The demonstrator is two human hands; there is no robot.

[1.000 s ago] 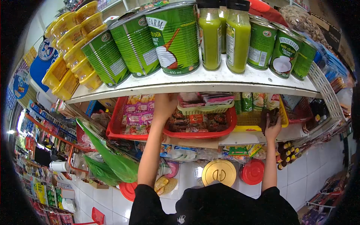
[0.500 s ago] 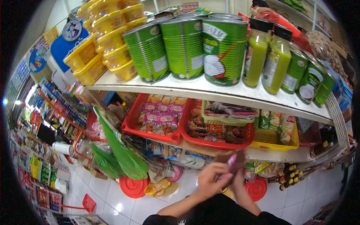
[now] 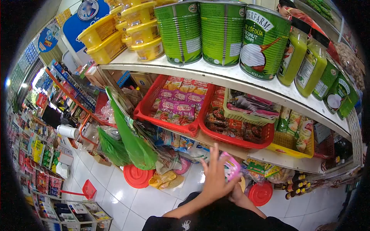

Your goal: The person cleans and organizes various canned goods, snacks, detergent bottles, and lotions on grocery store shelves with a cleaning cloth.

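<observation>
A small pink packet with a pale printed patch is upright in front of my body, just below the shelf edge. My left hand is raised in front of it with fingers spread apart, covering part of its left side. Behind and below, my right hand holds the packet near its lower end; most of its fingers are hidden by my left hand. Closest above my hands is a red basket of dark red and brown sachets.
Green coconut cream cans, green bottles and yellow tubs stand on the white shelf. Another red basket holds purple packets. Green plastic bags hang at left. Red lids are near the tiled floor.
My left hand has gone from fingers curled at the packet to spread fingers. The packet's pink face now shows, where a blurred dark brownish surface showed before. The camera view has shifted.
</observation>
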